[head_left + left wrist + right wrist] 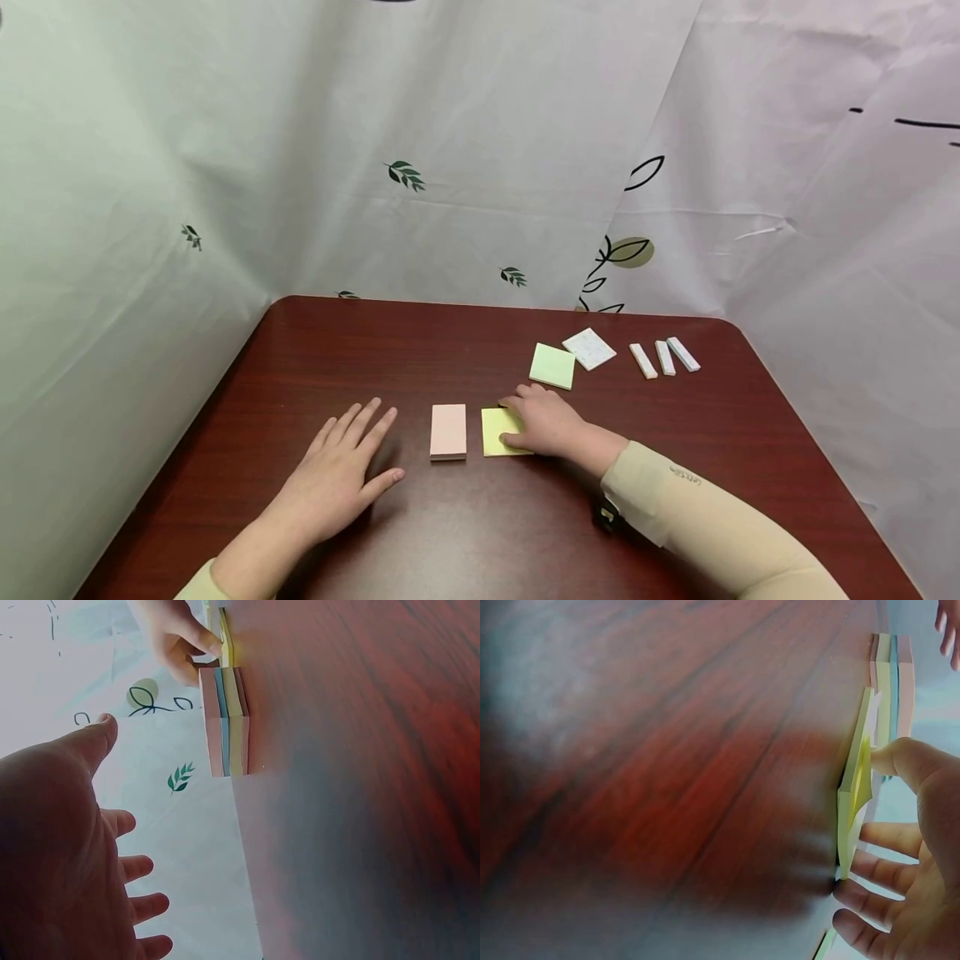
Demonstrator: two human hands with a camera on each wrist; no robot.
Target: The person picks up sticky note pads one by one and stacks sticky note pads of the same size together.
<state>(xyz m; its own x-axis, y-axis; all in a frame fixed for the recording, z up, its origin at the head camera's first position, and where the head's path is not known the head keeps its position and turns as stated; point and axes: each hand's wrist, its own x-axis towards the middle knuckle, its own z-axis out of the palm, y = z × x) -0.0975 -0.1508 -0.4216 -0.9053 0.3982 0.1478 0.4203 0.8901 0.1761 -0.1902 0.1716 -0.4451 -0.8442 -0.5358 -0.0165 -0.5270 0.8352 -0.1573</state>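
Observation:
My right hand (551, 423) holds a yellow sticky note pad (492, 429) at the middle of the table. The thumb lies on its top and the index fingertip is at its far edge; the palm side covers its right part. In the right wrist view the yellow pad (847, 791) shows a top sheet bent up near the thumb. Just left of it sits a stack of sticky note pads (448, 428), pink on top, with blue and yellow layers showing in the left wrist view. Left of that stack, my left hand (337, 475) hovers with spread fingers, holding nothing.
Beyond my right hand lie a light green sticky note pad (552, 367) and a white patterned pad (590, 348), corners close together. Farther right are three narrow pale strips (665, 358). A white patterned curtain (450, 225) hangs behind the dark red table (360, 342).

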